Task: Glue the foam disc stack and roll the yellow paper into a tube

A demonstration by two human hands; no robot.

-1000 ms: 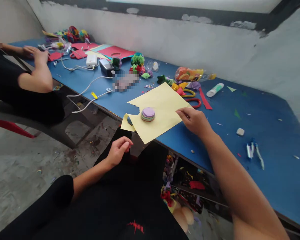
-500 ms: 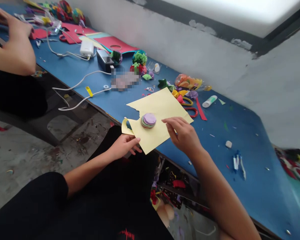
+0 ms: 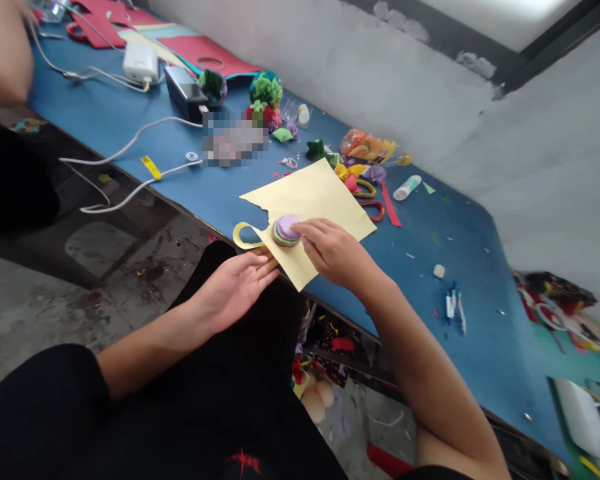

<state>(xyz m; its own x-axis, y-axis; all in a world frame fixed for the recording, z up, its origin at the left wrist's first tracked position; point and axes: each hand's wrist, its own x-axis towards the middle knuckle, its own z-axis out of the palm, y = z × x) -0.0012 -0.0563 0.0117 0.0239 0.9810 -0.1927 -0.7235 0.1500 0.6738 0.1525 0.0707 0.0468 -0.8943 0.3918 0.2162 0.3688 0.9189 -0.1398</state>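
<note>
A small stack of round paper pieces [image 3: 287,229], lilac on top with green and red edges below, sits on a pale yellow sheet of paper [image 3: 325,200] at the table's near edge. The sheet's left side is cut ragged, and a curled strip [image 3: 241,235] loops off it. My right hand [image 3: 337,253] has its fingers drawn together, the tips on the stack's right side. Palm up, my left hand [image 3: 240,283] lies with fingers stretched out at the sheet's near left edge, some fingertips partly under it.
Behind the sheet lie red-handled scissors [image 3: 373,212], paper flowers [image 3: 347,172], a glue stick [image 3: 407,187] and an orange wrapper [image 3: 367,147]. White cables [image 3: 125,147] run left to a black box [image 3: 185,92]. Pens [image 3: 454,307] lie right. Another person's arm [image 3: 5,53] is at upper left.
My right hand has moved left onto the paper stack. My left hand has turned palm up and its fingers have straightened. The camera view has shifted right.
</note>
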